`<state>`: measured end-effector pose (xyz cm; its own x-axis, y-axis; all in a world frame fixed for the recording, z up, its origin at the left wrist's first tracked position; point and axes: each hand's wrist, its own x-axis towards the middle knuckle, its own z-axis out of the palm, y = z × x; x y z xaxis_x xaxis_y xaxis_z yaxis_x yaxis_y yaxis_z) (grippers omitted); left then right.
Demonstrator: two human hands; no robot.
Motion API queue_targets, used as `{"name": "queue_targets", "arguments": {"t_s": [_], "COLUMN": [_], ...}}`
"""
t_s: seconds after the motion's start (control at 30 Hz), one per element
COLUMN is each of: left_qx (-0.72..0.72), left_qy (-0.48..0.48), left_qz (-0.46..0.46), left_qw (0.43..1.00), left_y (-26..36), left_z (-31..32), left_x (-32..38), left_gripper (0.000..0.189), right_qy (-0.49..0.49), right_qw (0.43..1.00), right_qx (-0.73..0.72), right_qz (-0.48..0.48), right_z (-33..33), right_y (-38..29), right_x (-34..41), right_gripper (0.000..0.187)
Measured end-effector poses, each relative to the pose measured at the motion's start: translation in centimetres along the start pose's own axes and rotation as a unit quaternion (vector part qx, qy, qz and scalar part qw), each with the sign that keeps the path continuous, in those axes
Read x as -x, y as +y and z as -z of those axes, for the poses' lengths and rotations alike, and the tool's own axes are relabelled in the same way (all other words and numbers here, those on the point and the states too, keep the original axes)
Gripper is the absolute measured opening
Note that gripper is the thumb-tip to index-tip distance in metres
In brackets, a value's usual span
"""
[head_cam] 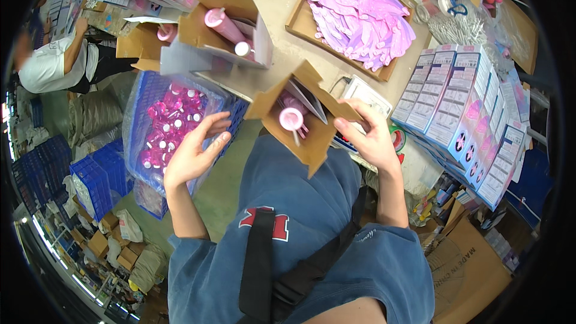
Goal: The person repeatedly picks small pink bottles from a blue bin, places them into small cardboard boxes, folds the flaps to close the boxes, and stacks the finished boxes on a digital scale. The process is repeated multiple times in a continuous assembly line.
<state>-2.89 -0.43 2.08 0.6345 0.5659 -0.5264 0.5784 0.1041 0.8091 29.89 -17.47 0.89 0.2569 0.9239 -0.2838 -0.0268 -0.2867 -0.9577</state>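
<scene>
My right hand (371, 132) grips the edge of an open cardboard box (317, 141) at the centre, thumb on a flap. Inside the box stand a pink plastic part with a round rim (291, 119) and some folded paper (310, 99). My left hand (198, 148) holds nothing, its fingers apart, above the right side of a blue plastic crate (135, 94). The crate holds small pink bottles with white caps (177, 123). Another open box (265, 45), with a pink cylinder (225, 27) and a white-capped bottle (243, 48), stands at the table's edge.
A cardboard tray (292, 22) of pink and purple plastic pieces lies at the back. Printed boxes (454, 94) stand in rows at right, near a roll of green tape (398, 138) and a digital scale (366, 94). A co-worker in a white shirt (49, 65) is at far left.
</scene>
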Motion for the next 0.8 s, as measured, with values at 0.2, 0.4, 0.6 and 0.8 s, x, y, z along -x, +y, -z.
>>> {"name": "queue_targets", "arguments": {"t_s": [0.2, 0.4, 0.6, 0.8], "left_qx": [-0.104, -0.023, -0.19, -0.344], "left_qy": [0.145, 0.254, 0.169, 0.075], "left_qz": [0.172, 0.332, 0.353, 0.401], "left_qw": [0.969, 0.908, 0.9, 0.846], "left_y": [-16.5, -34.6, -41.6, -44.4], "left_z": [4.4, 4.6, 4.3, 3.0], "left_x": [-2.3, -5.1, -10.1, -11.9], "left_gripper": [0.051, 0.066, 0.079, 0.058], "right_qy": [0.044, 0.095, 0.121, 0.118], "right_qw": [0.994, 0.985, 0.98, 0.98], "right_qx": [0.042, 0.017, 0.014, 0.06], "right_qz": [-0.096, -0.143, -0.156, -0.147], "right_z": [-0.8, -1.4, -2.9, -4.3], "right_y": [-0.5, 0.3, -1.0, -2.4], "right_x": [0.3, 0.2, 0.6, 0.2], "right_gripper": [0.035, 0.034, 0.039, 0.036]}}
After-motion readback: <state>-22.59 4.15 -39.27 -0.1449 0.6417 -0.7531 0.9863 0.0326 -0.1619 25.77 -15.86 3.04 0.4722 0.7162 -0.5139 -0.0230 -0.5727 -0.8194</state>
